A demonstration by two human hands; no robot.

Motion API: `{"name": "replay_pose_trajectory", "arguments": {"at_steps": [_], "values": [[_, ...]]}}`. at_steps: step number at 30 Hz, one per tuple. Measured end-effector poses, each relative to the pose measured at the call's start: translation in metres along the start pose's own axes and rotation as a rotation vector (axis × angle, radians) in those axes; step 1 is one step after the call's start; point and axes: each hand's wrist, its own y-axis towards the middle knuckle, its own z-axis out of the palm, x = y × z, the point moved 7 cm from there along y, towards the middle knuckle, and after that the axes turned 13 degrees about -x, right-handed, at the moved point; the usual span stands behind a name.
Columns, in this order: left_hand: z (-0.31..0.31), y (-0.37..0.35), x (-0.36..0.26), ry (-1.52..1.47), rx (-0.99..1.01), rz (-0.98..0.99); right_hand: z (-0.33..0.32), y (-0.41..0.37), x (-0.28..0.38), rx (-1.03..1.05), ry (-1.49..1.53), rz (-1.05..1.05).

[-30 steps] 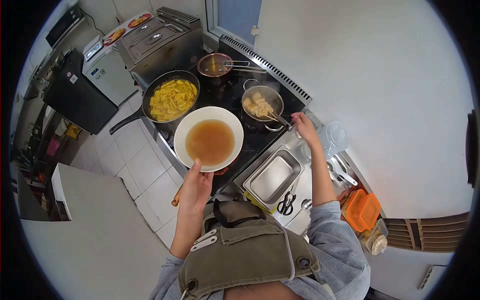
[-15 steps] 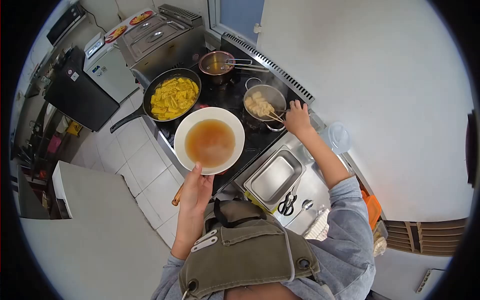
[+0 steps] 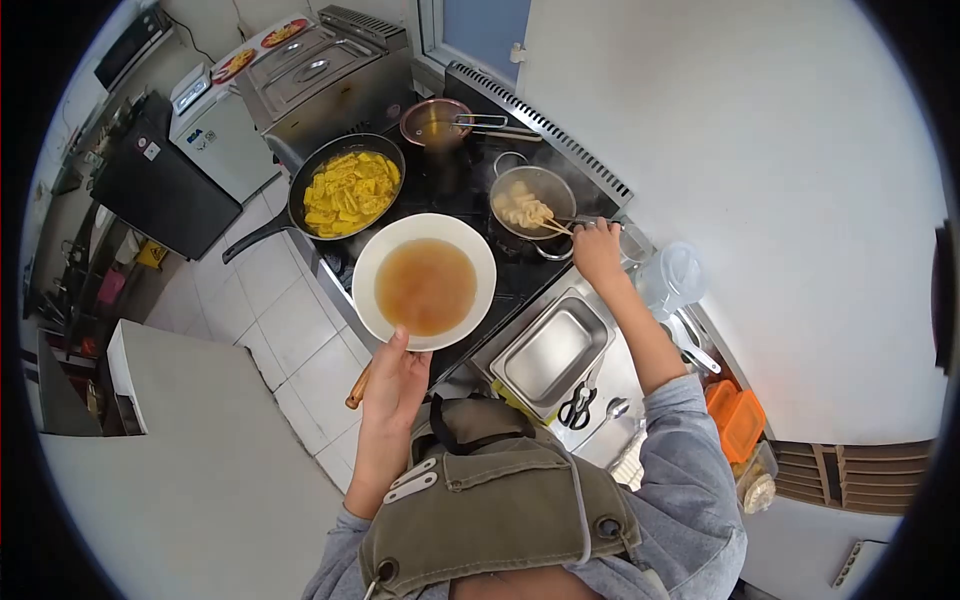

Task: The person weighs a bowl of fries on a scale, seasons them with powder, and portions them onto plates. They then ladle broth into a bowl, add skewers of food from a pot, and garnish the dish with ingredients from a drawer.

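My left hand [image 3: 395,375] holds a white bowl [image 3: 470,250] of brown broth by its near rim, above the front of the black stove [image 3: 450,185]. My right hand [image 3: 597,250] reaches to a steel pot [image 3: 532,203] on the stove's right burner. Its fingers are closed on the ends of wooden skewers [image 3: 556,227] that stick out of the pot. Pale skewered pieces lie in the pot's liquid.
A black pan [image 3: 345,187] of yellow food sits on the left burner and a small copper pot [image 3: 432,121] at the back. On the steel counter are an empty steel tray [image 3: 550,350], scissors [image 3: 574,407] and an orange-lidded box [image 3: 738,418]. A steel food warmer [image 3: 315,75] stands far left.
My right hand moved in to the pot and closed on the skewer ends, then drew back slightly toward me. The bowl in my left hand stayed almost still.
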Motion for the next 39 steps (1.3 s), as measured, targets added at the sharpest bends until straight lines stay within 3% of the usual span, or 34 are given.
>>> {"name": "replay_pose_trajectory", "arguments": {"at_steps": [7,20,30,39], "values": [[0.004,0.003,0.003,0.017,0.028,-0.007,-0.039,-0.003,-0.007,-0.242,0.135,0.041],[0.012,0.025,0.02,-0.003,0.023,-0.067,-0.105,-0.005,-0.033,-0.308,0.102,0.043],[0.02,0.079,0.057,0.054,0.086,-0.154,-0.154,0.008,-0.053,-0.359,0.086,0.059],[0.035,0.13,0.09,0.118,0.02,-0.188,-0.193,0.017,-0.066,-0.386,0.028,0.062]]}}
